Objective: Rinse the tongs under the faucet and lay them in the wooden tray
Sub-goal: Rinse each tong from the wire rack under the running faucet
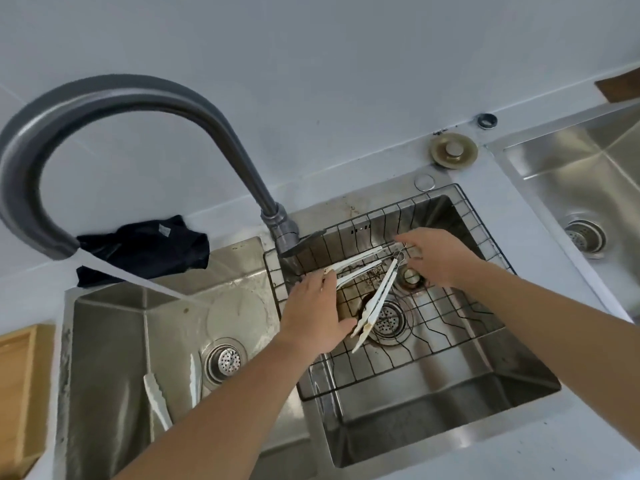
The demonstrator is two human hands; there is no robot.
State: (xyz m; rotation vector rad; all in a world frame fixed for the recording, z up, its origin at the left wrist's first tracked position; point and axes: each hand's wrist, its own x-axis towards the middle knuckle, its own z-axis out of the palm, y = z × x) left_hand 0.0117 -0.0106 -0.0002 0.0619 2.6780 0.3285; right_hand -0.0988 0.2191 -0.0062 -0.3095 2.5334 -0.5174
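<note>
While water ran from the faucet (114, 109) into the left basin (114, 341), both hands worked in the basin to the right of it, over the wire rack (433, 327). Two pairs of white tongs (375, 299) lay on that rack, hinged ends together behind the drain, tips fanned apart, probably because they had been set down to drain. The left hand (313, 311) lay on the tips of the pair (353, 263) nearer the faucet base, its fingers seemingly curled round them, though the hold was partly hidden. The right hand (440, 252) reached to the hinged ends, fingers loosely spread and touching; I cannot tell whether it gripped.

Another pair of tongs (157, 396) lay in the left basin. A corner of the wooden tray (20, 375) showed left of that basin, so the tongs had to cross the divider and pass under the spout. The rack's raised rim could snag the tips; lifting straight up looked safest.
</note>
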